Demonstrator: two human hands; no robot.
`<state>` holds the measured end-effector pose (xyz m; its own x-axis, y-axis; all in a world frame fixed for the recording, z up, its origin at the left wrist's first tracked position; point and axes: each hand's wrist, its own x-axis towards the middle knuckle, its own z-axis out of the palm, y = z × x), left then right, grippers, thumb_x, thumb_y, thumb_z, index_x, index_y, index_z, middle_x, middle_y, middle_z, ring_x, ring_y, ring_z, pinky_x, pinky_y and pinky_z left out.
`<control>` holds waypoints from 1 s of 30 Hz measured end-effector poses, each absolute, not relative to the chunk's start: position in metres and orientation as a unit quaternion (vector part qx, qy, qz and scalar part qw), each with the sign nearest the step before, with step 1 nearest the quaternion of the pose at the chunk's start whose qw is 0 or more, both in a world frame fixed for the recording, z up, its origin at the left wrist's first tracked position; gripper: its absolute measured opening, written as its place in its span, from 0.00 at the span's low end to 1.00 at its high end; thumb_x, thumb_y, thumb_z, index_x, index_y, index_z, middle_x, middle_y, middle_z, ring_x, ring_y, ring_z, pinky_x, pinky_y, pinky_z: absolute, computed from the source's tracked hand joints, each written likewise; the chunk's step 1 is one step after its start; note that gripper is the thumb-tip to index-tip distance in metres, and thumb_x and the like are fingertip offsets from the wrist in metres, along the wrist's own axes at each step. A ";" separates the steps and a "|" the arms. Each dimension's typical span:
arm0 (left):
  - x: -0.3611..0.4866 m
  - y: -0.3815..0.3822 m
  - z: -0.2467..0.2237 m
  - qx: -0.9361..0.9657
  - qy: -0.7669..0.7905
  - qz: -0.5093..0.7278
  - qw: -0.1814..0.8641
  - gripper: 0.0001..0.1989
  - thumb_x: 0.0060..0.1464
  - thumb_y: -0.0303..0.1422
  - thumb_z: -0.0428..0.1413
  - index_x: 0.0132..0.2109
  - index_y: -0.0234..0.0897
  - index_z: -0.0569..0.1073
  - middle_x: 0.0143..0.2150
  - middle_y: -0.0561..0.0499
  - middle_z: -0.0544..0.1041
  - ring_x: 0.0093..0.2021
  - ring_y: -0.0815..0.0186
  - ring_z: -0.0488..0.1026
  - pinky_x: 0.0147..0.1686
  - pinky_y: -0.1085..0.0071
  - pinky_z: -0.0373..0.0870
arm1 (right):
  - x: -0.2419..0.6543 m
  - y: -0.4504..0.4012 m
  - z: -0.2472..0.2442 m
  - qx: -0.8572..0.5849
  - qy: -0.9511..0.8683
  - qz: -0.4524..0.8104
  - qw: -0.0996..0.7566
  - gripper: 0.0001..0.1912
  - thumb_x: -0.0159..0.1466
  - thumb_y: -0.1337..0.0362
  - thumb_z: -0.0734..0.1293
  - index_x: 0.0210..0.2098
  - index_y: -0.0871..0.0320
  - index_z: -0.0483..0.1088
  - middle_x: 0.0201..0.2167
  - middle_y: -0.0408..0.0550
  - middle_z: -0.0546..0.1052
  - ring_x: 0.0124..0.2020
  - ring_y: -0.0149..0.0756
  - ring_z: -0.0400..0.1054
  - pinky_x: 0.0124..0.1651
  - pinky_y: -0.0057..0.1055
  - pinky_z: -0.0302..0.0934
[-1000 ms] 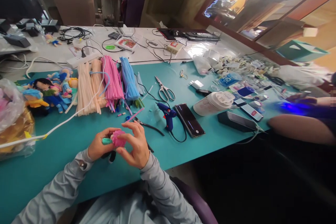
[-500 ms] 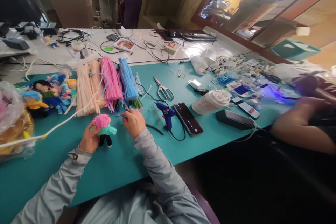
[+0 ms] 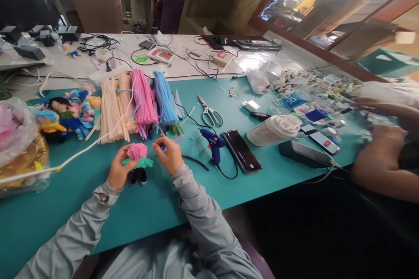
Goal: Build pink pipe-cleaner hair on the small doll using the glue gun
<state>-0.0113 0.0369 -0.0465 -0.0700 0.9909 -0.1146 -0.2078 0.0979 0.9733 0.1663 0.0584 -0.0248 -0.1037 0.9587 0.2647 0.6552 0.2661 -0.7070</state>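
My left hand (image 3: 120,169) is closed around a small doll (image 3: 139,152) with pink hair, mint-green top and black legs, held above the green mat (image 3: 157,209). Close to its right, my right hand (image 3: 169,155) has thumb and forefinger pinched together; whatever is between them is too small to make out. Behind the hands stand bundles of pipe cleaners: peach (image 3: 110,113), pink (image 3: 144,100) and blue (image 3: 165,100). A blue glue gun (image 3: 214,146) lies right of my right hand, with a black strip (image 3: 195,161) between them.
Scissors (image 3: 211,115), a black phone (image 3: 242,150) and a white lidded cup (image 3: 275,128) are on the right. Several finished dolls (image 3: 65,115) and a plastic bag (image 3: 21,144) lie left. A white cable (image 3: 81,152) crosses the mat. A co-worker's arm (image 3: 379,157) rests at far right.
The doll has tipped, so its pink hair shows more from above, and my left fingers have shifted up to its head. My right hand stays pinched beside it. The co-worker's arms have moved.
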 end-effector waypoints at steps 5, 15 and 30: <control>-0.013 0.033 -0.054 0.485 0.540 0.511 0.461 0.28 0.43 0.40 0.65 0.52 0.37 0.70 0.41 0.46 0.80 0.42 0.57 0.79 0.45 0.58 0.74 | 0.167 0.045 -0.025 -0.489 -0.687 0.278 0.460 0.10 0.67 0.62 0.61 0.35 0.57 0.73 0.32 0.47 0.78 0.36 0.34 0.73 0.41 0.30 0.68; -0.016 0.024 -0.046 0.610 0.510 0.557 0.241 0.15 0.54 0.33 0.59 0.49 0.38 0.71 0.46 0.44 0.76 0.51 0.57 0.74 0.53 0.55 0.69 | 0.159 0.034 -0.018 -0.421 -0.637 0.367 0.532 0.02 0.61 0.65 0.67 0.34 0.56 0.71 0.28 0.44 0.76 0.30 0.33 0.71 0.37 0.31 0.68; -0.008 0.015 -0.034 0.530 0.467 0.587 0.395 0.12 0.49 0.33 0.64 0.42 0.39 0.75 0.30 0.52 0.79 0.34 0.64 0.76 0.46 0.63 0.71 | 0.151 0.027 -0.015 -0.390 -0.701 0.319 0.505 0.03 0.61 0.67 0.65 0.31 0.55 0.66 0.26 0.44 0.74 0.30 0.34 0.70 0.38 0.32 0.67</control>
